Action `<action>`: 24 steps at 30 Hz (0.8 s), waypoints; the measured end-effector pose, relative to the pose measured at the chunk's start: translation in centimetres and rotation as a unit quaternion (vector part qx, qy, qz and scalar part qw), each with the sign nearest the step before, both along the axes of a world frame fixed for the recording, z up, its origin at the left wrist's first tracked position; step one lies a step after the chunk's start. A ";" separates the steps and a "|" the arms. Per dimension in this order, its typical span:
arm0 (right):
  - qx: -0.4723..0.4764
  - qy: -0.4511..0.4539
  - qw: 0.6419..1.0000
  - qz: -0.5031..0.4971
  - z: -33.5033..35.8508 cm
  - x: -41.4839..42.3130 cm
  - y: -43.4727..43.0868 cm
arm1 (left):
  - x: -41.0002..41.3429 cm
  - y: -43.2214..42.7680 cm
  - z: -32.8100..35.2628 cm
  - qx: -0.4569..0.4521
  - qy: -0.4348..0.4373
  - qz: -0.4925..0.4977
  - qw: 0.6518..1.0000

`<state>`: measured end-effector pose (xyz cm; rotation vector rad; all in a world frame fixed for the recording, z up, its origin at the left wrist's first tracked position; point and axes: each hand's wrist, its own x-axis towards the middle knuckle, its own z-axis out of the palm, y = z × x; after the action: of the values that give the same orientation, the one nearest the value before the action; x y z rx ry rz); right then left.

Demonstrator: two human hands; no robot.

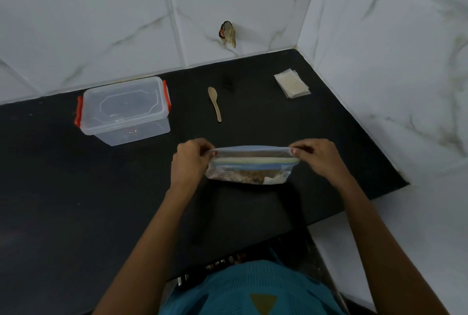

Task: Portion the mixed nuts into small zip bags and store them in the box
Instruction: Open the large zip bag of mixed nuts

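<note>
Pinching the nut bag [249,174] by its corners, left hand [190,160] and right hand [317,157] fingers [295,150] hold it, box [124,112] well apart.

A black countertop [76,188] fills the corner formed by two walls of white, grey-veined tiles [101,23]. Low on the back wall, at a tile joint just above the counter, a crumpled brownish wad [228,34] with a red speck sticks out.
</note>
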<state>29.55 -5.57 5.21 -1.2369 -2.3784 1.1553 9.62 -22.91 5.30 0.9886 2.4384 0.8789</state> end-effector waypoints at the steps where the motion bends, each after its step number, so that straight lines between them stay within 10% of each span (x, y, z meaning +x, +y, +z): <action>1: -0.008 0.004 1.000 -0.006 0.1 0.0 0.3 | 0.0 0.1 0.0 -0.001 -0.005 -0.008 1.000; 12: 0.073 0.012 0.997 0.001 -1.0 -0.5 0.4 | -0.7 -0.2 -0.6 -0.001 -0.043 -0.024 0.999; 24: 0.208 -0.164 0.953 0.146 0.5 -0.7 -1.3 | 0.2 0.0 -0.4 -0.125 0.166 -0.216 0.954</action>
<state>28.81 -6.83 5.67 -1.0174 -2.9256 0.4808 9.82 -22.87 4.90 1.5864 2.3609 0.2628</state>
